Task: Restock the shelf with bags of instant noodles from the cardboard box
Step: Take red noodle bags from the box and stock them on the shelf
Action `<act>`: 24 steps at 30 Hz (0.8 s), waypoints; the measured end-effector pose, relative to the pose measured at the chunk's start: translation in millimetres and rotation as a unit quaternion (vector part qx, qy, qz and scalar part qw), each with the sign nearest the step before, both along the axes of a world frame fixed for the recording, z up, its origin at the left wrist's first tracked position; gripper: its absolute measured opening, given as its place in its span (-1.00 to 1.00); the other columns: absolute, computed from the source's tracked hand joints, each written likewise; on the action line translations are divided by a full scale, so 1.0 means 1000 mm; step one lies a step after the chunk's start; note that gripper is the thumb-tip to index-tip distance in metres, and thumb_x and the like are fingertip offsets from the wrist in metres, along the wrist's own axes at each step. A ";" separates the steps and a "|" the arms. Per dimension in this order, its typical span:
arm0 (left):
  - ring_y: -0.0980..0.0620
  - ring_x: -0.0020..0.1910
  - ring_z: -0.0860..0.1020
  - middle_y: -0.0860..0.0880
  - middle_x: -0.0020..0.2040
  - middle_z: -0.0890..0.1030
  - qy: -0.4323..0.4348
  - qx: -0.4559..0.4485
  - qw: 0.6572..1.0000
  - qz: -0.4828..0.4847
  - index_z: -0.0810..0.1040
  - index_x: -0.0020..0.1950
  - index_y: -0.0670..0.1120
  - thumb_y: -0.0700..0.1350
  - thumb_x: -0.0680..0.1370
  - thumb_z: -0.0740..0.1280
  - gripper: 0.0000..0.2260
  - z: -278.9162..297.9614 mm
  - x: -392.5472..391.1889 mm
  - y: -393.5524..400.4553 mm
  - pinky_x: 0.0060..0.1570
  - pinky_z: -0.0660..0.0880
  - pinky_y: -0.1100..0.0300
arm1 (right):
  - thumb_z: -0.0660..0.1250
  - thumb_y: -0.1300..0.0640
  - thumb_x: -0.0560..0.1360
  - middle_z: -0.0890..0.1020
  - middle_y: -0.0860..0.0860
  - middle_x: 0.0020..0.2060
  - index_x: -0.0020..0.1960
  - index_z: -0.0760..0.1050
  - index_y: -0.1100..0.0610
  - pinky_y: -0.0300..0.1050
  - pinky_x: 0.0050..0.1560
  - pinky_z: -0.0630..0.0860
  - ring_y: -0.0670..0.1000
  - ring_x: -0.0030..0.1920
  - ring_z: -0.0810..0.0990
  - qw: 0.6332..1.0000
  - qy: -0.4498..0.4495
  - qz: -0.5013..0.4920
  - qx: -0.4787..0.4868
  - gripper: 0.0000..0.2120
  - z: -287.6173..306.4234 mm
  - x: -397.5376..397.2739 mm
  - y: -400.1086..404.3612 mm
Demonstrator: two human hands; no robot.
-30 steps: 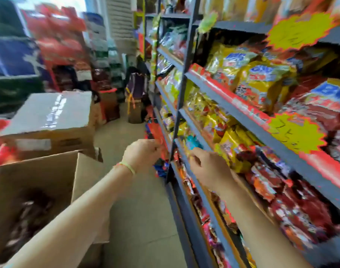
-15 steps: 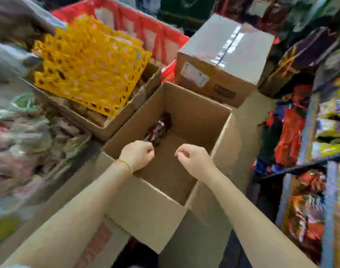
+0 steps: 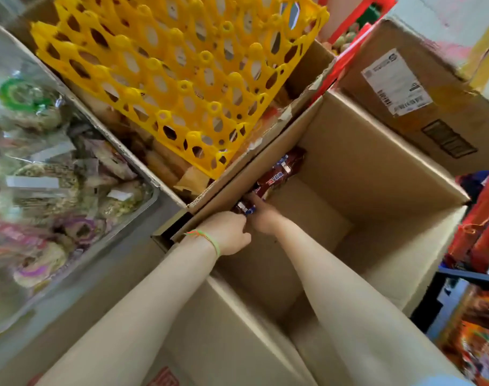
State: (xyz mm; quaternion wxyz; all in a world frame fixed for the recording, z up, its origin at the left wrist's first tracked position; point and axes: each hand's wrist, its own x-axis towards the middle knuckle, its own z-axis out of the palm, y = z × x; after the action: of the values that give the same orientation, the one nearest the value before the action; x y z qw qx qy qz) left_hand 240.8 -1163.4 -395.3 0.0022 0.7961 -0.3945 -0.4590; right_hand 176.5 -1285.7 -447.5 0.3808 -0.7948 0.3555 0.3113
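Observation:
The open cardboard box [image 3: 377, 168] stands below me, its floor mostly bare. Dark red bags of instant noodles [image 3: 281, 172] stand in a row against its left wall. Both my arms reach down into the box. My left hand [image 3: 228, 236], with a green band at the wrist, curls its fingers at the near end of the closest noodle bag [image 3: 244, 209]. From the right side my right hand [image 3: 263, 217] grips the same bag. The shelf [image 3: 466, 277] shows at the right edge, with red and orange packets on it.
A yellow plastic egg tray [image 3: 182, 79] lies tilted over an open carton to the left of the box. A sealed carton [image 3: 421, 112] with a white label stands behind it. A metal tray [image 3: 143, 215] of wrapped snacks fills the left side.
My view swung from the shelf down to the box. Both hands went from above the box's rim down to the noodle bags at its left wall and closed on the nearest one.

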 end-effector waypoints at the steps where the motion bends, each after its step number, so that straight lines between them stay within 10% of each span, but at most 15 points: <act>1: -0.13 0.17 0.53 -0.12 0.20 0.55 0.007 -0.001 1.000 0.002 0.49 0.29 -0.11 0.05 0.63 0.19 -0.67 0.000 0.001 -0.001 0.04 0.44 0.11 | 0.23 0.01 0.62 0.45 0.13 0.40 0.55 0.18 -0.08 -0.07 0.13 0.46 0.19 0.24 0.51 1.000 0.003 -0.029 0.007 -0.47 -0.008 0.002 0.002; 5: -0.13 0.17 0.52 -0.14 0.23 0.53 0.022 0.003 1.000 0.006 0.44 0.35 -0.13 0.03 0.64 0.17 -0.64 0.004 0.003 -0.003 -0.06 0.37 0.14 | 0.30 -0.19 0.55 0.54 0.11 0.23 0.30 0.43 0.01 -0.11 -0.11 0.52 0.11 0.02 0.58 0.981 0.028 -0.192 0.008 -0.58 -0.027 -0.008 0.006; 8: -0.14 0.15 0.52 -0.14 0.22 0.53 0.024 0.004 1.000 0.010 0.46 0.32 -0.13 0.03 0.64 0.17 -0.66 0.008 0.004 -0.002 -0.02 0.44 0.09 | 0.32 0.10 0.57 0.59 0.09 0.04 0.00 0.46 0.07 -0.21 -0.40 0.34 -0.04 -0.27 0.48 0.973 0.012 -0.224 -0.054 -0.94 -0.025 -0.023 0.008; 11: -0.14 0.13 0.52 -0.13 0.22 0.51 0.012 0.002 1.000 -0.006 0.43 0.32 -0.11 0.06 0.58 0.27 -0.62 0.009 0.001 -0.001 -0.01 0.50 0.07 | 0.24 0.28 0.54 0.55 0.07 -0.11 -0.11 0.42 0.11 -0.26 -0.56 0.38 -0.02 -0.37 0.49 0.963 -0.020 -0.267 -0.040 -0.90 -0.006 -0.035 0.010; 15: -0.15 0.33 0.38 -0.10 0.37 0.35 -0.039 -0.028 0.996 -0.081 0.19 0.50 0.00 0.19 0.35 0.50 -0.16 0.009 -0.018 -0.001 0.21 0.47 -0.05 | 0.32 0.21 0.52 0.57 0.07 0.05 -0.06 0.50 0.04 0.06 -0.05 0.68 0.09 -0.03 0.63 0.929 -0.087 -0.360 0.028 -0.92 0.036 -0.056 0.000; 18: -0.09 0.43 0.31 -0.02 0.47 0.30 -0.108 -0.151 0.978 -0.100 0.11 0.57 0.09 0.22 0.32 0.51 -0.08 0.023 -0.038 -0.006 0.37 0.32 -0.09 | 0.37 0.19 0.55 0.54 0.07 0.09 0.07 0.53 0.04 0.10 0.05 0.66 0.08 0.08 0.62 0.862 -0.154 -0.470 0.115 -0.87 0.083 -0.079 -0.011; 24: -0.03 0.04 0.66 -0.01 0.08 0.69 -0.114 -0.538 0.835 0.021 0.63 0.18 -0.08 -0.01 0.44 0.44 -0.66 0.112 -0.092 -0.036 0.03 0.55 0.14 | 0.24 0.15 0.64 0.58 0.18 0.13 0.23 0.45 -0.01 -0.04 -0.19 0.65 0.11 -0.02 0.67 0.791 -0.341 -0.474 0.184 -0.81 0.211 -0.166 -0.028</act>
State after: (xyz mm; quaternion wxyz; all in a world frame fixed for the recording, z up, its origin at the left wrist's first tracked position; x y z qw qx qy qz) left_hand 148.5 -1199.1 -283.5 0.3948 0.7242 -0.5597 -0.0806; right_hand 10.5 -1313.4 -236.9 0.7160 -0.4962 0.4705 -0.1404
